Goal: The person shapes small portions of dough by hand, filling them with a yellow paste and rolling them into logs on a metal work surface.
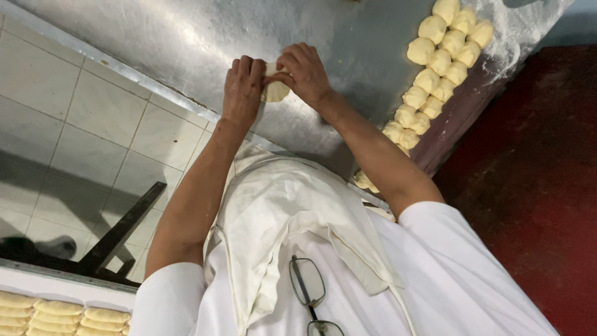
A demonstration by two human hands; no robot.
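A flat round piece of pale dough (275, 91) lies on the steel table (186, 37). My left hand (243, 90) presses its left edge with curled fingers. My right hand (305, 73) pinches its upper right edge between thumb and fingers. Both hands grip the same piece, which is partly hidden under my fingers.
Several dough balls (435, 68) lie in a double row along the table's right edge, which is dusted with flour. A tray of shaped dough pieces (62, 314) sits at the lower left. Tiled floor (74, 124) and a dark bar (121, 230) lie to the left. Glasses (311, 292) hang on my white apron.
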